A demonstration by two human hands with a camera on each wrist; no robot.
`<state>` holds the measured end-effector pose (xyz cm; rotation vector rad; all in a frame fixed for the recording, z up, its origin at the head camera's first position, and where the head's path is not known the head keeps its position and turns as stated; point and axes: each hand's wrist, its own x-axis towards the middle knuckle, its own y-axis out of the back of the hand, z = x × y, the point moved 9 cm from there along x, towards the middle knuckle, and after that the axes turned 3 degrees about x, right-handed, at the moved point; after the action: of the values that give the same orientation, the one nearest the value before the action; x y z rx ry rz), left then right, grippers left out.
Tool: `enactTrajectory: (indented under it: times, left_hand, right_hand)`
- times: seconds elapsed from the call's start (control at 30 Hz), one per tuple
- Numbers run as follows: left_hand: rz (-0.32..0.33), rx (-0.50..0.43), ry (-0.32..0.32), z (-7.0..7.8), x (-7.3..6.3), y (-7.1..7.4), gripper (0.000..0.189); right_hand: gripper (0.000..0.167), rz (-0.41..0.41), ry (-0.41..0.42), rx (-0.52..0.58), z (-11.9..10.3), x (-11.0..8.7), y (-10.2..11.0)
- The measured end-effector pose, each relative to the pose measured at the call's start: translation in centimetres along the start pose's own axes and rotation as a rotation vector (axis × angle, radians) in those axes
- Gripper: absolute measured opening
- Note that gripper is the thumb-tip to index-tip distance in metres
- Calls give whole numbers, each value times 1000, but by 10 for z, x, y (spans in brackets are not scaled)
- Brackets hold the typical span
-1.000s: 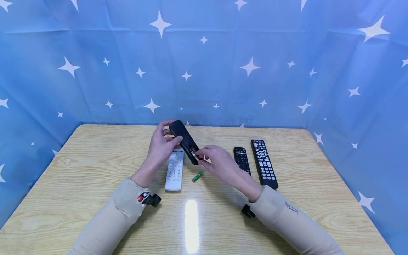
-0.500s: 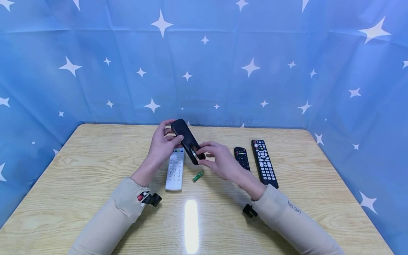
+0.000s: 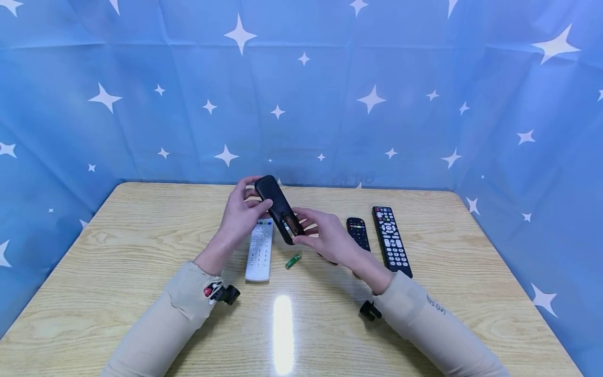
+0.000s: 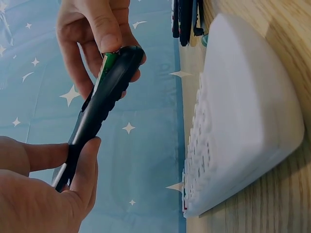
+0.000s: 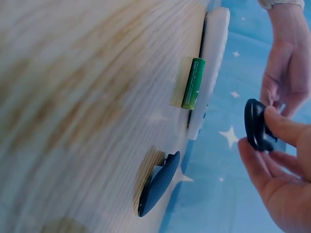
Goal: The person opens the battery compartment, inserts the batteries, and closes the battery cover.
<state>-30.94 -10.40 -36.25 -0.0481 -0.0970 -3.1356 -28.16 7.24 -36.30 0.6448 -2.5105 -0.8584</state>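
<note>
My left hand [image 3: 239, 212] grips a black remote control [image 3: 275, 192] by its upper end, back side up, above the table. The remote's battery compartment [image 3: 291, 226] is uncovered, and a green battery [image 4: 106, 67] sits in it in the left wrist view. At the lower end my right hand [image 3: 328, 235] pinches the remote, its thumb close against the battery's end and fingers on the far side. Below lies a second green battery [image 3: 293, 261] on the table. A black battery cover [image 5: 160, 185] rests on the wood in the right wrist view, mostly hidden by the right hand from above.
A white remote [image 3: 258, 254] lies face up beneath the left hand. To the right are a small black remote [image 3: 358, 233], partly behind the right wrist, and a longer black remote [image 3: 391, 242]. A blue starred curtain [image 3: 301, 94] borders the table's back edge.
My right fingers have shifted from over the battery compartment to the remote's right edge, exposing the compartment. The remote has moved slightly right in the left hand's grip.
</note>
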Motion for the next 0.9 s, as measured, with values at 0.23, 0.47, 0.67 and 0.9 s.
enactTrajectory:
  times: [0.23, 0.47, 0.67, 0.9]
  left_hand:
    - [3, -11, -3, 1, 0, 0, 62]
    - [3, -9, -6, 1, 0, -1, 61]
    - [4, -2, -11, 2, 0, -1, 60]
    - [9, -15, -20, 2, 0, -3, 61]
  right_hand:
    - [60, 8, 31, -20, -3, 0, 2]
    - [60, 23, 51, -12, -5, 0, 2]
    - [59, 34, 36, -6, -4, 1, 2]
    - [60, 31, 4, 27, -1, 2, 1]
